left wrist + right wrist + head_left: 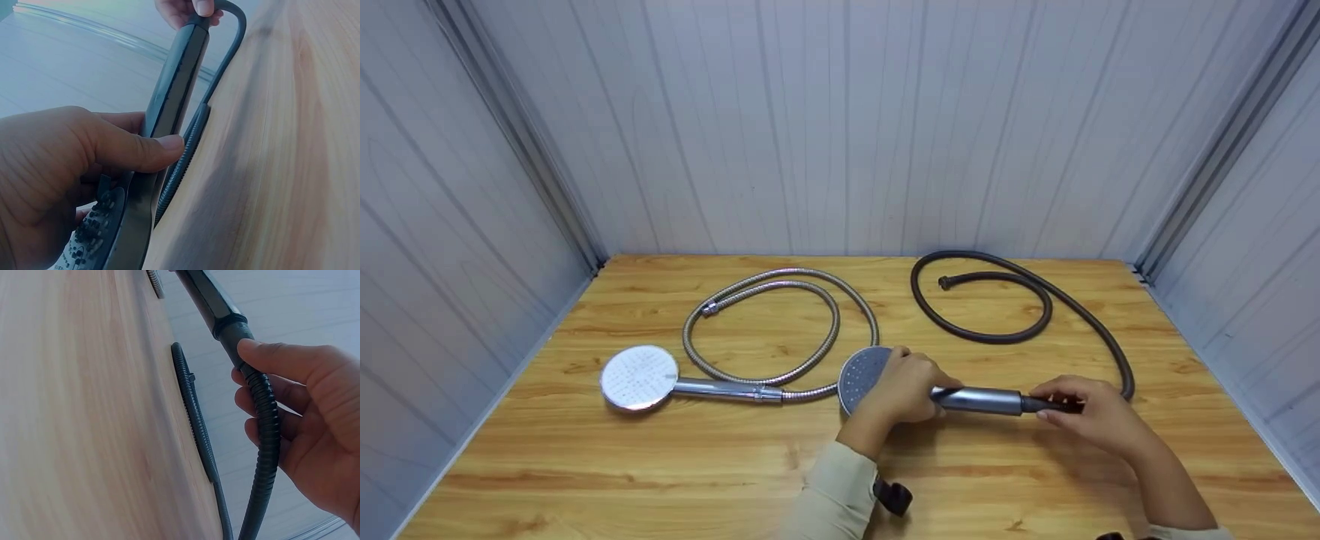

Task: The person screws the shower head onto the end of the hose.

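My left hand (909, 386) grips a grey shower head (861, 379) by its handle (982, 400), close to the round face. In the left wrist view the thumb lies across that handle (179, 84), and dark nozzles show below the palm. At the handle's far end, my right hand (1099, 416) pinches the connector of a black shower hose (1114, 352) between thumb and fingers. The right wrist view shows the connector (233, 340) up against the handle's end, with the ribbed hose (267, 427) running down past the fingers.
Left on the wooden table (697, 465) lies a chrome shower head (639, 377), joined to a looped metal hose (780, 271). The black hose's free end (947, 283) rests in a coil at the back. White panels (840, 127) stand behind and on both sides.
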A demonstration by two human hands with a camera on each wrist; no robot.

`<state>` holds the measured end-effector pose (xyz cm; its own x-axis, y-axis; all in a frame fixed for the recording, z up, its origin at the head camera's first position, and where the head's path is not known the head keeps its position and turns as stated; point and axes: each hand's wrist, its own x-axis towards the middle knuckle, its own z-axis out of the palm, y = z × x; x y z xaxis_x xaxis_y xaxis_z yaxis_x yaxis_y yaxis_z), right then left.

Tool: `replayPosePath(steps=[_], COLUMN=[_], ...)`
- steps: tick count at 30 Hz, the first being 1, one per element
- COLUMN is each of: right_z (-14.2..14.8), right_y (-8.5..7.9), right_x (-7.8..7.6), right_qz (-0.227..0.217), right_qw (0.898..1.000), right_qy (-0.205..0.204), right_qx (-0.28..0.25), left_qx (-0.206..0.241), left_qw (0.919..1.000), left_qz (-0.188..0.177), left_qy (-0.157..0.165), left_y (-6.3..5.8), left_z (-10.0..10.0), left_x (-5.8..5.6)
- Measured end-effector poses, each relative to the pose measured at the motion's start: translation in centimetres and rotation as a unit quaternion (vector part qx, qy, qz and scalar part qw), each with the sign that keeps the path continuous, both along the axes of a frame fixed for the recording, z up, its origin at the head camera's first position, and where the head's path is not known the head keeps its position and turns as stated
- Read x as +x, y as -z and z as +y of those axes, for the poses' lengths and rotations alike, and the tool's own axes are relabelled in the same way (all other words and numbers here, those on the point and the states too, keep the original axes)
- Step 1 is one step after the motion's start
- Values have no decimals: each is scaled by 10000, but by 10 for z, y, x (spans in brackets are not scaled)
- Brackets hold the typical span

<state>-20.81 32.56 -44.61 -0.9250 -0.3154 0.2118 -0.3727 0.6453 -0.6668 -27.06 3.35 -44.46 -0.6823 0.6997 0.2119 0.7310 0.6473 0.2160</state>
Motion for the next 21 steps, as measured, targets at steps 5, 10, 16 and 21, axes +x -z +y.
replayPosePath(steps=[5,10,16,21], right_z=[0,0,1,1], right_y=[-1,0,0,0], right_x=[1,0,0,0], right_qz=[-106,-134,-189,-219], right_qw=[9999,9998,9997,9996], right_qy=[77,131,144,137], right_qx=[34,55,90,111], left_qx=[12,7,-42,-3], left_qw=[10000,10000,10000,10000], left_qz=[-43,-22,-26,31], left_qy=[-5,-15,-34,-3], left_y=[-1,0,0,0], left_z=[0,0,-1,-1], left_x=[0,0,0,0])
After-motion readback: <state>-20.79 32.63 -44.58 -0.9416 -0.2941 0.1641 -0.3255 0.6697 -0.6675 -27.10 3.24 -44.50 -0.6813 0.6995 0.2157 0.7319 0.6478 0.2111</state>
